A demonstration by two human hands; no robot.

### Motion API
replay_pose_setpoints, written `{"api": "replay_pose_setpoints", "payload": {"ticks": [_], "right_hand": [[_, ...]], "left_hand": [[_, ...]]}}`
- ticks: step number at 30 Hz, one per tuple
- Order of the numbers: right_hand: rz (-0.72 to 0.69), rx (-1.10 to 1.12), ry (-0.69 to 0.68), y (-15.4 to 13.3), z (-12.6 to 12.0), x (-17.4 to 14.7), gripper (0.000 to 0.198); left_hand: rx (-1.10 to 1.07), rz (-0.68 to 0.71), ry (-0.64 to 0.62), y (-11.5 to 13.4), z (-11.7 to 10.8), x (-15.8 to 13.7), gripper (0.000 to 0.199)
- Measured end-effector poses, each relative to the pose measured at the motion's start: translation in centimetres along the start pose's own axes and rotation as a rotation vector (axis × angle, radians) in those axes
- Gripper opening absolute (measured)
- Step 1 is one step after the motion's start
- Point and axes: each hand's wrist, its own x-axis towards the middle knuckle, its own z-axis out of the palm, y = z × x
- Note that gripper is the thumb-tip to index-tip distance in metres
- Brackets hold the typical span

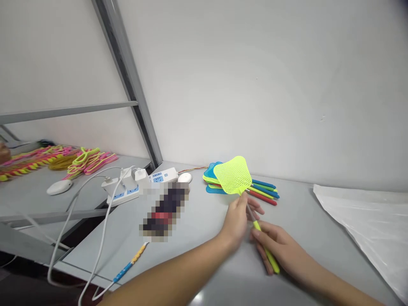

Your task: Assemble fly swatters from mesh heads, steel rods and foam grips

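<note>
A yellow-green fly swatter (234, 175) is held between both hands above the grey table, its mesh head tilted up and away from me. My left hand (236, 216) pinches the neck just under the head. Around the handle's upper part my right hand (276, 244) is closed, with the handle's end sticking out below the fingers. Just behind lies a pile of fly swatters (263, 191) in blue, yellow-green and red, with their handles pointing right. The raised head hides part of that pile.
On the left are white power strips (127, 193) with plugs and white cables (103, 238), beside a blurred-out phone-like object (165, 212). White plastic sheeting (360, 225) lies at right. Pink and yellow cords (91, 161) rest on the neighbouring table, past a metal frame post (140, 89).
</note>
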Motion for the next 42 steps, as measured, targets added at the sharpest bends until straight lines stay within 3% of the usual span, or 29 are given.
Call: {"api": "replay_pose_setpoints", "payload": {"ticks": [5, 11, 22, 29, 36, 42], "right_hand": [[-0.038, 0.001, -0.028, 0.9, -0.7, 1.5, 0.04], [0.006, 0.022, -0.039, 1.4, -0.8, 1.7, 0.04], [-0.084, 0.0, 0.01, 1.0, -0.8, 1.6, 0.039], [-0.033, 0.032, -0.006, 1.0, -1.2, 1.7, 0.041], [-0.147, -0.161, 0.009, 0.9, -1.8, 1.0, 0.042], [-0.081, 0.158, -0.076, 1.7, -1.6, 1.2, 0.037]], "left_hand": [[0.104, 0.104, 0.027, -0.2, -0.6, -0.1, 0.053], [0.183, 0.115, 0.075, -0.2, -0.7, 0.3, 0.052], [0.04, 0.243, 0.094, 1.8, -1.3, 0.2, 0.039], [0.028, 0.278, 0.13, 2.8, -1.8, 1.3, 0.043], [0.023, 0.193, 0.041, 2.4, -1.8, 0.6, 0.047], [0.105, 0.03, -0.076, 1.4, -1.1, -0.7, 0.047]]}}
